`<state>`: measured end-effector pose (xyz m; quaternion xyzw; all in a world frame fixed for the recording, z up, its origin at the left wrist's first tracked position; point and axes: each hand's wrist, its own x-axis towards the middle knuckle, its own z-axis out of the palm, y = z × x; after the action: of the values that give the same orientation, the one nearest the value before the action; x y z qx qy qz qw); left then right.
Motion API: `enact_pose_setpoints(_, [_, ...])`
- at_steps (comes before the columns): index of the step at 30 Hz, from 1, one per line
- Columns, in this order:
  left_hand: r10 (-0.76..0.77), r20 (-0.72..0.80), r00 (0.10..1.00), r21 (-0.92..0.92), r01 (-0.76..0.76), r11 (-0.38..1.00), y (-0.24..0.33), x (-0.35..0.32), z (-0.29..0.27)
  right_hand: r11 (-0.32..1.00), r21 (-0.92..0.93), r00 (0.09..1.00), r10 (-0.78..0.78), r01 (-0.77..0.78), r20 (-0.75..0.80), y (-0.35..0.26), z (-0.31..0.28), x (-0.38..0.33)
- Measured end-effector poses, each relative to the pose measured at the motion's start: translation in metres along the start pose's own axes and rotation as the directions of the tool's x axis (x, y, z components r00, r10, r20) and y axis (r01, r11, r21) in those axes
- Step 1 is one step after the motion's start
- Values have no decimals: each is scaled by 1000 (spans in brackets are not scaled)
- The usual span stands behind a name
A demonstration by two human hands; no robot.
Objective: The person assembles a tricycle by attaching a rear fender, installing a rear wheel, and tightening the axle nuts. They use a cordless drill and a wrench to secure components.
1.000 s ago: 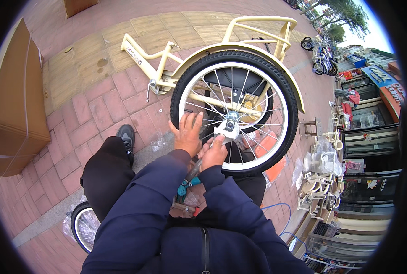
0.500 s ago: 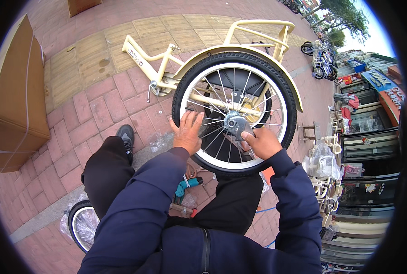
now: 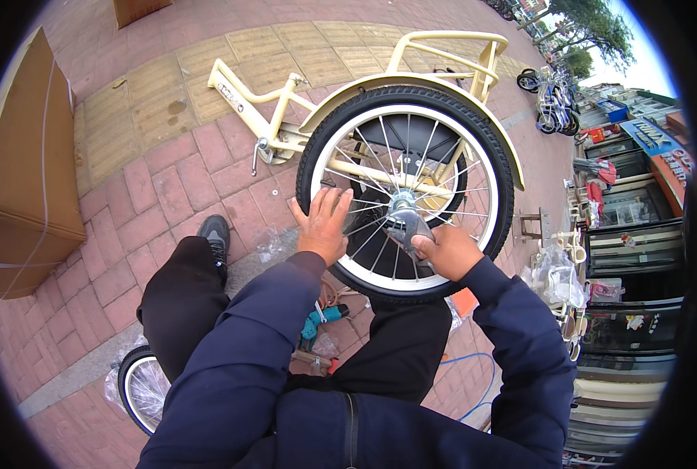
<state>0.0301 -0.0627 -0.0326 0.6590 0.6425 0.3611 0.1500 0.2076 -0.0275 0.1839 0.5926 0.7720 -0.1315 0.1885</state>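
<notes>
"Where's the wheel [image 3: 402,192] from our hands?"
"Just right of the frame's centre. Its shiny metal hub [image 3: 402,205] sits up and left of our right hand [image 3: 451,252], the nearer one."
"And the grey tool [image 3: 412,232]?"
"Clamped in that right hand, its long axis slanting from the hub down and right toward our palm. Blur keeps us from telling how its end seats."
"Our left hand [image 3: 322,227]?"
"Fingers spread, gripping nothing, over the lower left of the tyre [image 3: 309,162]."
"Which surfaces surround us?"
"Knobbly black rubber, then a smooth, pale round rim [image 3: 401,110]. Farther out, a curved cream mudguard [image 3: 473,102] arches over the top; a tubular frame [image 3: 282,108] lies upper left. Past those, rough pink bricks [image 3: 137,199] and a brown cardboard box [image 3: 28,156] at far left."
</notes>
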Motion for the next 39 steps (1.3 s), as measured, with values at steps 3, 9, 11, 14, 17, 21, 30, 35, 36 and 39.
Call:
enact_pose_setpoints(3, [0, -10, 1000, 15, 0, 1000, 1, 0, 2, 994, 9, 992, -106, 106, -64, 7, 5, -12])
enact_pose_setpoints(9, [-28, 10, 1000, 4, 28, 1000, 3, -2, 2, 996, -73, 995, -49, 56, 90, 6, -42, 18])
enact_pose_setpoints(11, [-25, 6, 1000, 8, 25, 1000, 3, -2, 2, 977, -186, 992, -82, 100, 101, -3, -50, 25])
enact_pose_setpoints(14, [-26, 11, 1000, -5, 26, 1000, 3, -2, 1, 963, -247, 984, -66, 107, 167, -11, -59, 31])
enact_pose_setpoints(17, [-15, 9, 1000, -11, 15, 1000, 2, -2, 0, 963, -258, 984, -36, 80, 173, -11, -61, 30])
enact_pose_setpoints(21, [-13, -5, 1000, -8, 13, 1000, 2, -3, 2, 962, -263, 984, -29, 76, 178, -3, -51, 33])
enact_pose_setpoints(30, [-1, -20, 1000, -2, 1, 1000, 1, -5, 2, 984, -142, 989, -87, 103, 117, 15, -34, 33])
enact_pose_setpoints(35, [-30, 0, 1000, 4, 30, 1000, 3, -7, 0, 992, -104, 997, -75, 74, -10, 16, -15, 22])
enact_pose_setpoints(36, [-45, 17, 999, 5, 45, 999, 4, -8, 1, 999, -32, 999, -41, 40, -25, 17, -7, 17])
enact_pose_setpoints(39, [-48, 0, 999, 5, 48, 999, 6, -11, 2, 989, 145, 985, 18, 7, -170, 17, 32, 2])
